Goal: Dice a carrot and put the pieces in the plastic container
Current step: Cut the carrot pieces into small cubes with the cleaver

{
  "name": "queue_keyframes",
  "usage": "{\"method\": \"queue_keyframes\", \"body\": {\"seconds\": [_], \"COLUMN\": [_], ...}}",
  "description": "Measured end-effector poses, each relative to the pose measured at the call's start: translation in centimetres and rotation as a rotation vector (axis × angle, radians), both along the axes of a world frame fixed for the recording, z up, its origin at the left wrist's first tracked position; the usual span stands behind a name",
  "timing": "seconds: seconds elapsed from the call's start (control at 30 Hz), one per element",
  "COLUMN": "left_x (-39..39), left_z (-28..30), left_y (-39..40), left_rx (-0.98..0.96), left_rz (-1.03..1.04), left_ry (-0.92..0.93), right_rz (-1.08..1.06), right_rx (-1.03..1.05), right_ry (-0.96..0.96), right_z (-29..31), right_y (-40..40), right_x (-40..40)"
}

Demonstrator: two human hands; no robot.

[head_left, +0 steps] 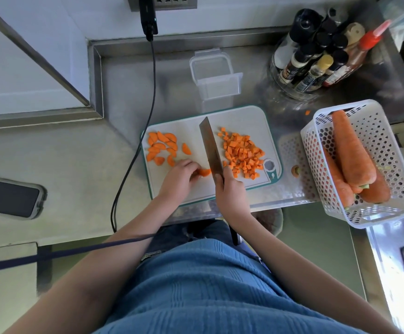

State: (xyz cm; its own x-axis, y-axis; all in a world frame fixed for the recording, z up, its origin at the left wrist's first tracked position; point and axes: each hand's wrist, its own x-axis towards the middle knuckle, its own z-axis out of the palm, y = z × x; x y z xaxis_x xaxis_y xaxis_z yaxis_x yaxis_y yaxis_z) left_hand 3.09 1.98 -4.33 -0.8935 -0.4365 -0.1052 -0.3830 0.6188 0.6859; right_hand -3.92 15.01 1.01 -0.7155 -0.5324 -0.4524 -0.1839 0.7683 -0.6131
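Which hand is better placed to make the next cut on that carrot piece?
Probably the right hand: it grips the cleaver, whose blade stands beside the orange carrot piece. The left hand is pinning that piece down.

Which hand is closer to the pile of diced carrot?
The right hand, gripping the knife beside the diced pile. The left hand sits across the blade, holding a carrot piece.

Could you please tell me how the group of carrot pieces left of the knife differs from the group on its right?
The orange half-moon carrot slices on the white cutting board are larger and flat; the small orange carrot cubes are far smaller and blocky. The slices are few and loosely spread; the cubes are many, in a dense pile. The slices lie left of the steel cleaver, the cubes right. Both are cut carrot on the same board.
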Motion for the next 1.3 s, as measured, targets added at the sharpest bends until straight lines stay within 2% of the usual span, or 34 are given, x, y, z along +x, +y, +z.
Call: {"method": "queue_keyframes", "body": {"seconds": [0.37,0.63,0.83,0.97,1.3], "left_x": [-0.1,-0.2,-0.6,-1.2,-1.2], "left_z": [-0.3,-0.3,-0.5,-0.6,-0.4], "left_y": [-0.2,-0.4,0.4,1.2,1.5], "left_rx": [0.008,-0.015,0.008,0.053,0.069], "left_rz": [-0.002,-0.011,0.000,0.011,0.021], "left_ry": [0.004,0.000,0.038,0.042,0.064], "right_rz": [0.007,0.132,-0.022,0.043,0.088], "right_rx": [0.028,0.218,0.108,0.052,0.118], "right_ry": [-0.013,0.033,0.048,0.053,0.071], "right_z": [-0.4,-1.4,-0.1,0.6,-0.7], "right_y": [-0.4,-0.5,1.0,1.4,1.1], "right_x": [0.2,0.9,-0.6,-0.7,-0.4]}}
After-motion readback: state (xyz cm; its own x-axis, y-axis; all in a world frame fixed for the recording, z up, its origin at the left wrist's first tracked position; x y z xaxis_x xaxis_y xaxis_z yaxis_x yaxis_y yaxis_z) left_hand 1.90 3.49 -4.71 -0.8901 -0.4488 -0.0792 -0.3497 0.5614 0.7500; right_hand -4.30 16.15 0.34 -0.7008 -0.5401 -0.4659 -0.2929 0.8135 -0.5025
